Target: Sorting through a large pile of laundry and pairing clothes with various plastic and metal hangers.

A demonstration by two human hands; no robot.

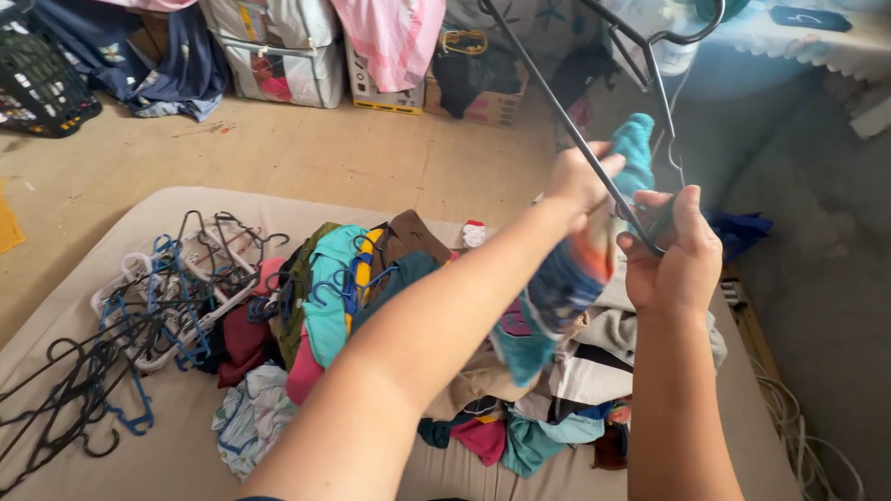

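Note:
My left hand (577, 183) grips a teal and multicoloured garment (566, 278) that hangs down over the pile of clothes. My right hand (676, 250) is closed on the corner of a dark wire hanger (575, 134), which is tilted up and away toward the upper left. The top of the garment (637, 148) is draped over the hanger between the two hands. Both forearms reach up from the bottom of the view.
A heap of mixed clothes (390, 306) lies on a beige mattress (186, 436). Several loose hangers (121, 325), black, blue and white, are at the left. Bags and boxes (288, 56) line the far wall. A black basket (37, 74) stands at top left.

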